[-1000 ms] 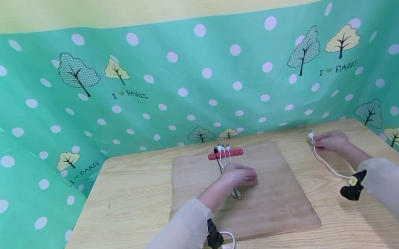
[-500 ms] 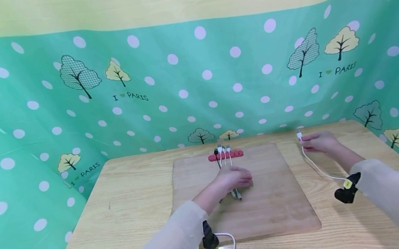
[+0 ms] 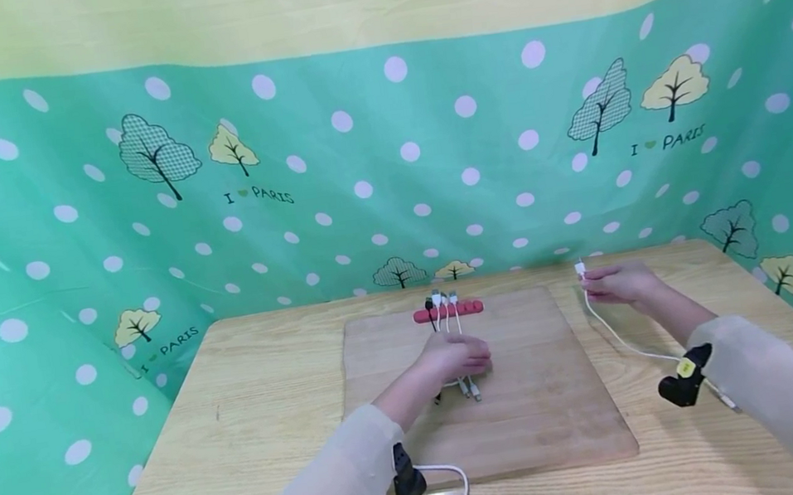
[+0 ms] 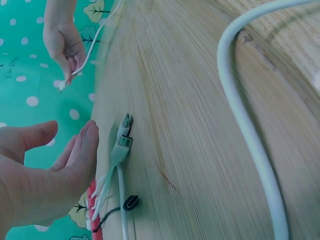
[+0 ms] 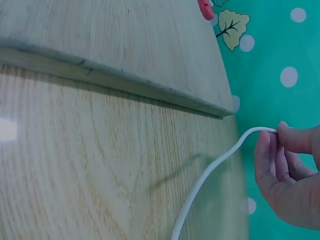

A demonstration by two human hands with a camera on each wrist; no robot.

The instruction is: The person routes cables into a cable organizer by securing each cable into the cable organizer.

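In the head view my right hand (image 3: 619, 283) pinches a white USB cable (image 3: 608, 326) just below its plug (image 3: 580, 267), over the table right of the wooden board. The cable trails back under the wrist to a small white end (image 3: 727, 402). From the right wrist view, thumb and fingertips (image 5: 281, 127) meet on the cord. My left hand (image 3: 456, 354) is above the board, thumb apart and fingers loosely extended, holding nothing. Beneath it run several cables with white connectors (image 4: 122, 142) and a black connector (image 4: 131, 202); their upper plugs sit in a red cable holder (image 3: 474, 306).
The wooden board (image 3: 540, 421) lies on a light wood table (image 3: 274, 406), its edge raised above the tabletop. A white cord (image 3: 464, 485) hangs from the left wrist camera (image 3: 408, 480). A green dotted curtain (image 3: 324, 157) stands behind and at both sides.
My right hand has moved left toward the board with the white USB cable. The left hand has shifted slightly left and nearer, uncovering more of the cable ends.
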